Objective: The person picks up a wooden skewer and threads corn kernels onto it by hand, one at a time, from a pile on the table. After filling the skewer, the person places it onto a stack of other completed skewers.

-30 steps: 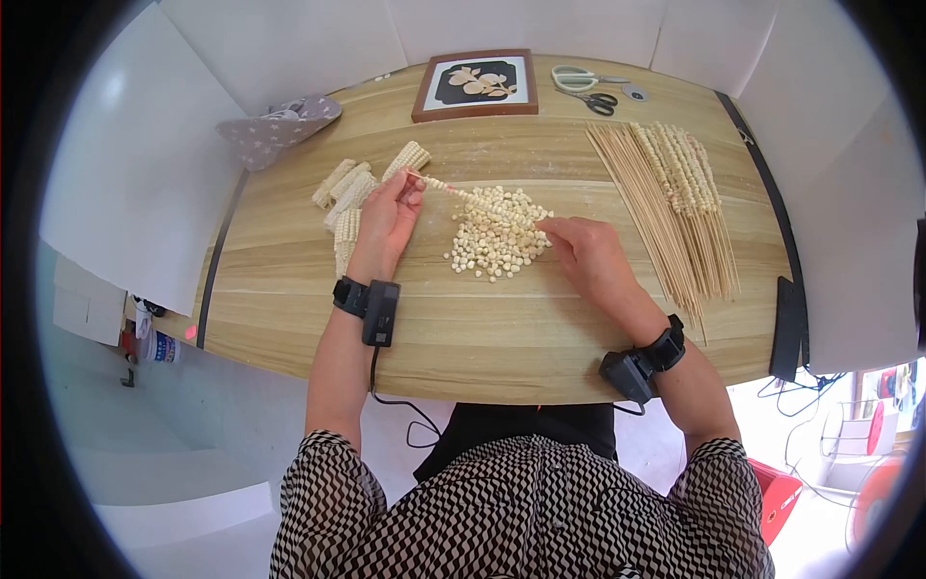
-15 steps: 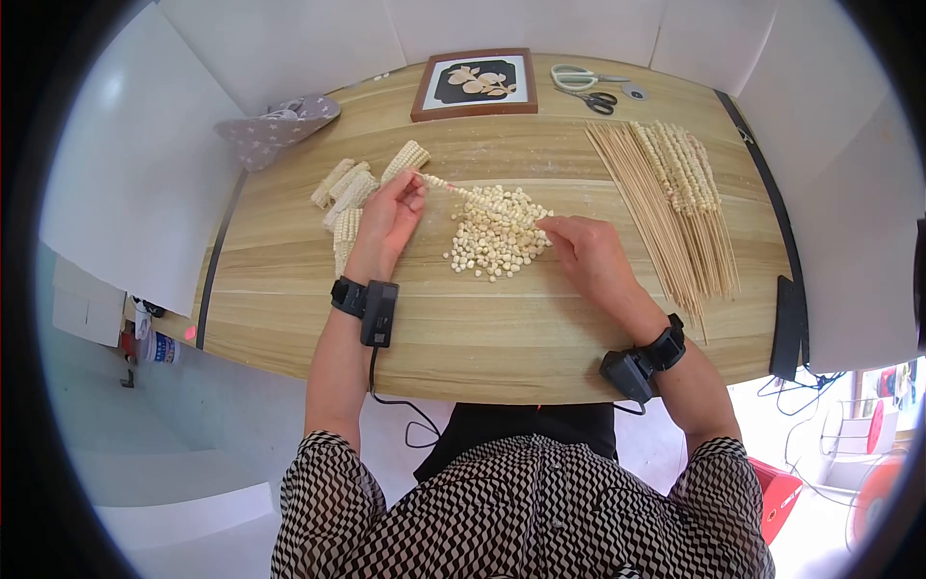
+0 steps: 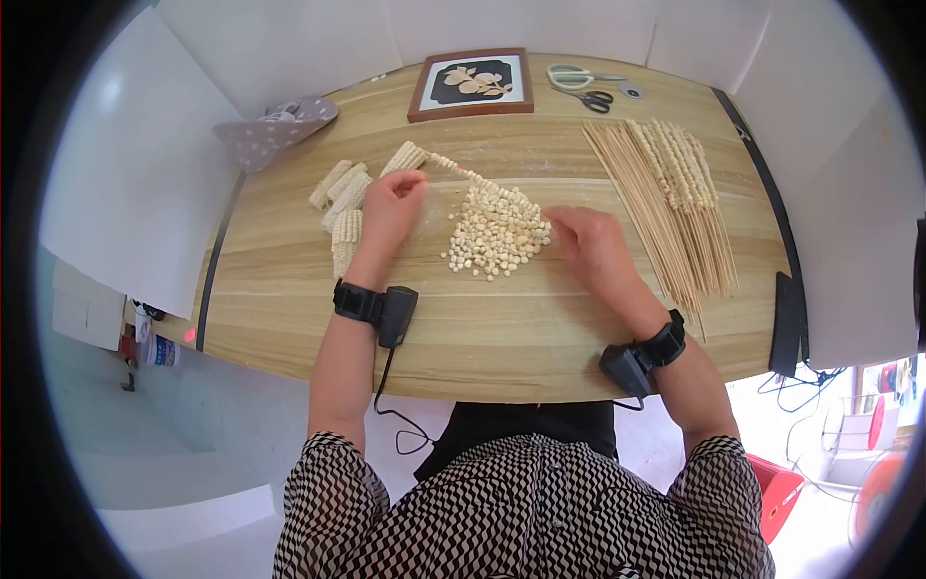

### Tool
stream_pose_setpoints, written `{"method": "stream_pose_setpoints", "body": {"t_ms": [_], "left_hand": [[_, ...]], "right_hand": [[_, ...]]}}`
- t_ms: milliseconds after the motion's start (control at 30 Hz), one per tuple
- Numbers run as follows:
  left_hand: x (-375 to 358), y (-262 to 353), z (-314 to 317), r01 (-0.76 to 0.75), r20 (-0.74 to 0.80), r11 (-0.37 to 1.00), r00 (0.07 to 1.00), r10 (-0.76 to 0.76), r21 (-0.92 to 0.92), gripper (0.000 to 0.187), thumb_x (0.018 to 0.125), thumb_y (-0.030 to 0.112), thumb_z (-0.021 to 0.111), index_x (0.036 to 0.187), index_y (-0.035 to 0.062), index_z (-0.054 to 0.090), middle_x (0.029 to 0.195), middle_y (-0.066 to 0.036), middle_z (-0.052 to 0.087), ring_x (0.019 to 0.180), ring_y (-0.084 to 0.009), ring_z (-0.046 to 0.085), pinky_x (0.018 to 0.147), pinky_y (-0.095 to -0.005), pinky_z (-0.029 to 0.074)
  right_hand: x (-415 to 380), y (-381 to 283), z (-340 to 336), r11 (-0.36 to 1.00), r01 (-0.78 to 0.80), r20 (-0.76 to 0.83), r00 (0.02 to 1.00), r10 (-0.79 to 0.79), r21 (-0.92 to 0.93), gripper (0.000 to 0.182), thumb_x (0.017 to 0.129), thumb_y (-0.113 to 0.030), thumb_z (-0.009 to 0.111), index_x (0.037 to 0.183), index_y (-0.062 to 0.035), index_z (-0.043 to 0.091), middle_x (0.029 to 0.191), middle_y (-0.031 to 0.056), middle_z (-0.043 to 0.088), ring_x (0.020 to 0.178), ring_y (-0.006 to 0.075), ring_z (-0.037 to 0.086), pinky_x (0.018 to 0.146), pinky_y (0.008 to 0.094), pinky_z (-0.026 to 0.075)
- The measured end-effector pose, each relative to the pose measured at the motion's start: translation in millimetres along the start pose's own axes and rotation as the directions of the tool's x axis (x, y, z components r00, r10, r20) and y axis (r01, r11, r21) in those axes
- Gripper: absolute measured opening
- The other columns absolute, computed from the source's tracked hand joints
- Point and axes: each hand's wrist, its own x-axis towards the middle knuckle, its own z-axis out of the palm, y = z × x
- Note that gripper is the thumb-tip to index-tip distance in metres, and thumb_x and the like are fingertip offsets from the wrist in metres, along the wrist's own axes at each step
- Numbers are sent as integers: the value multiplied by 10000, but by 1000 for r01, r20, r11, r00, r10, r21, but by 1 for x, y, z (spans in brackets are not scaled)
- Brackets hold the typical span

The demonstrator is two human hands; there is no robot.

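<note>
My right hand (image 3: 590,246) pinches the near end of a thin skewer threaded with pale corn kernels (image 3: 473,176). The skewer slants up and left over a loose pile of corn kernels (image 3: 492,241), its far end close to a corn cob (image 3: 405,157). My left hand (image 3: 394,205) is closed at the fingertips, below the skewer's far end and apart from it. Whether a kernel sits between those fingertips is too small to tell. More cobs (image 3: 347,232) lie just left of my left hand.
Bare wooden skewers (image 3: 641,212) lie to the right, beside several kernel-threaded skewers (image 3: 680,169). At the back are a framed picture (image 3: 473,111), scissors (image 3: 596,100) and a small grey disc (image 3: 631,90). A patterned cloth hat (image 3: 275,135) rests at the left edge.
My left hand has let go of the skewer's far end and turned, fingertips together. That end now points slightly higher. My right hand keeps its grip, almost in place.
</note>
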Motion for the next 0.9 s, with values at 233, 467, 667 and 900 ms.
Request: {"method": "stream_pose_setpoints", "body": {"t_ms": [233,467,667,900], "left_hand": [[-14,11,4,-381,404,801,894,193,462,121,751,52,702,860,1,683,763,-69,643,658,-138,578,620,-251,459],[-11,8,6,-389,414,773,892,181,501,128,784,72,680,889,-2,671,767,-68,649,653,-139,578,625,-269,468],[1,1,3,30,33,982,999,-24,-186,171,901,76,588,1007,-54,621,828,-59,646,689,-128,569,594,-211,447],[19,-20,-18,118,37,726,991,-127,-678,208,942,67,529,1083,-82,567,959,-112,617,788,-140,555,619,-194,441]], "right_hand": [[1,0,-3,1000,-9,-11,1000,9,-26,144,833,-45,593,962,-20,653,752,187,628,701,360,609,639,428,491],[1,-1,-4,1000,-9,-2,1000,9,-30,147,836,-53,591,965,-20,653,752,188,628,703,359,610,636,427,490],[2,-2,-4,1000,-16,4,1000,16,-5,148,833,-49,589,962,-20,655,753,190,626,703,360,610,636,426,487],[1,-8,-5,999,26,74,997,-27,24,188,812,-22,598,987,-32,665,783,180,636,714,359,614,644,415,495]]}}
